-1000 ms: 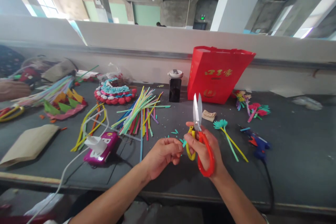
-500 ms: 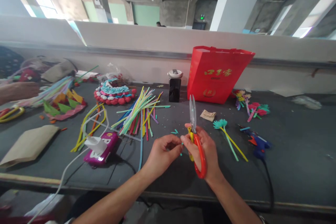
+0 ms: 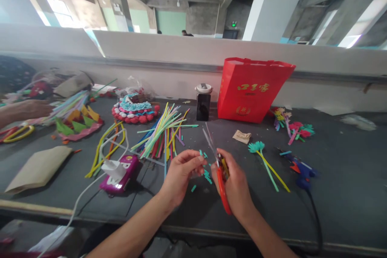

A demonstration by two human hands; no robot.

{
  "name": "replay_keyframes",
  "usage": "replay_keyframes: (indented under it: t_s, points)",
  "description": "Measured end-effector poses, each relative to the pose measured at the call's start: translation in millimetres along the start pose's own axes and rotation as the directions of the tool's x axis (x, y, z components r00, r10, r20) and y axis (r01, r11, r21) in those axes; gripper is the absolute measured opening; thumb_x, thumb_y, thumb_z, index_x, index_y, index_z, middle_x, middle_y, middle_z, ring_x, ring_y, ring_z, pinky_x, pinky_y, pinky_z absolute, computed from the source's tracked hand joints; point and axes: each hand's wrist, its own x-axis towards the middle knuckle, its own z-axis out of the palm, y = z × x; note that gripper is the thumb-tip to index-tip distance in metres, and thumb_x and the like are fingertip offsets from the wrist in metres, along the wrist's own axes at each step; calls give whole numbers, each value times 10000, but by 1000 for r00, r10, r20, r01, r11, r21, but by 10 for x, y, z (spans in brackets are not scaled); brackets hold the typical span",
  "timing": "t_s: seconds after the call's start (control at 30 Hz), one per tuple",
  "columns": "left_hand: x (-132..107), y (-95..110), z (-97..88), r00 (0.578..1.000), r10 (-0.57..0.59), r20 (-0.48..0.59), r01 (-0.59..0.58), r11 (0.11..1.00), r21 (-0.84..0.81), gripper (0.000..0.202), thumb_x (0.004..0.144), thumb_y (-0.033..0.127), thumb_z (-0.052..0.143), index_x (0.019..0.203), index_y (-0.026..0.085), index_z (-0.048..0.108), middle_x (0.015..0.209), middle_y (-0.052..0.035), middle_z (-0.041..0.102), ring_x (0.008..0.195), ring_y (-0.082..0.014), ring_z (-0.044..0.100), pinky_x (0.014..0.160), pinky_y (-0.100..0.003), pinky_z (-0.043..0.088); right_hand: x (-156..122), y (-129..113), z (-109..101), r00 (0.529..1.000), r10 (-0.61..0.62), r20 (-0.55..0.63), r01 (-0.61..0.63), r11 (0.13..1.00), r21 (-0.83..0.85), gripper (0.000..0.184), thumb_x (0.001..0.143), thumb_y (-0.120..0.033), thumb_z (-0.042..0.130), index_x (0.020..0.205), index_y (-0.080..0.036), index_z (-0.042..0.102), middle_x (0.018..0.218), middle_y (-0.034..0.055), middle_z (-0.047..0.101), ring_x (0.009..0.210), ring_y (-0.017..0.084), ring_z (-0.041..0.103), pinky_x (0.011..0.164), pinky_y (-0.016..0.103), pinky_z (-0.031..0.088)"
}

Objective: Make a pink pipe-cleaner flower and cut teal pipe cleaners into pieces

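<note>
My right hand point(image 3: 237, 183) is wrapped round a pair of scissors point(image 3: 222, 191) with red and yellow handles, their blades pointing up and to the left. My left hand point(image 3: 184, 171) is closed in a pinch on a small teal strip piece point(image 3: 200, 152), its tip showing above the fingers. Several short teal cut pieces point(image 3: 207, 177) lie on the table between and below the hands. Beyond my left hand spreads a pile of coloured strips point(image 3: 165, 129). Right of my right hand lies a teal flower point(image 3: 256, 146) with a green and a yellow stem.
A glue gun point(image 3: 302, 169) with a black cord lies on the right. Behind stand a red bag point(image 3: 255, 90) and a phone point(image 3: 203, 107) against a cup. On the left are a purple power strip point(image 3: 119, 177), a brown paper packet point(image 3: 39, 167) and another person's hand point(image 3: 33, 109).
My hands have moved apart, and the scissors have tilted to the left. More short teal pieces lie on the table between my hands. The whole view has shifted slightly.
</note>
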Motion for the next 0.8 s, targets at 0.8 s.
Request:
replay_keyframes:
  t_s: [0.8]
  points:
    - [-6,62,-30,996,82,-29,-79,993,93,161,665,242,800,689,138,679,622,-24,670,545,-116,573,600,-241,454,-161,228,147,981,-122,151,153,963,-220,592,706,-19,506,1258,-234,516,990,77,647,935,268,627,798,433,546]
